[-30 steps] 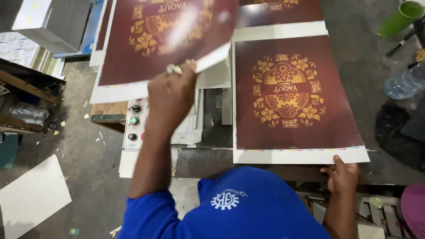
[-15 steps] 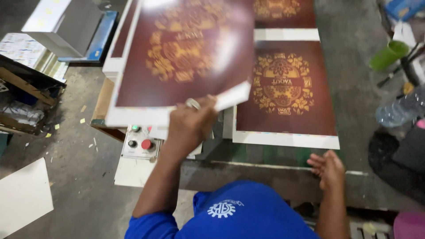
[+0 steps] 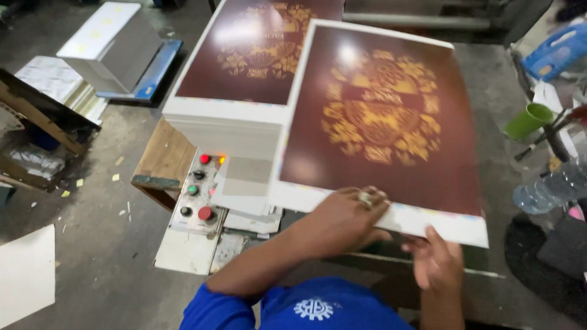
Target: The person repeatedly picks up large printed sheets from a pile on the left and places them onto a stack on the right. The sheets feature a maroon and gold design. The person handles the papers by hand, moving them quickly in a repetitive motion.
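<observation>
My left hand point(image 3: 345, 217), with a ring on one finger, grips the near white margin of a large maroon printed sheet point(image 3: 379, 122) with a gold floral design. The sheet lies nearly flat over the machine table. My right hand point(image 3: 437, 263) meets the same near edge further right, thumb on the margin and fingers beneath it. To the left stands a tall stack of the same printed sheets point(image 3: 257, 55), its white side facing me.
A control panel point(image 3: 199, 192) with red and green buttons sits below the stack, beside a wooden pallet point(image 3: 162, 159). A green cup point(image 3: 529, 121) and a plastic bottle point(image 3: 550, 186) are at the right. White boxes point(image 3: 113, 46) and a white sheet point(image 3: 24, 275) are on the floor at left.
My left hand has swung the lifted sheet from the left stack rightward and down over the table. My right hand left the earlier sheet's edge and moved to the new sheet's near edge.
</observation>
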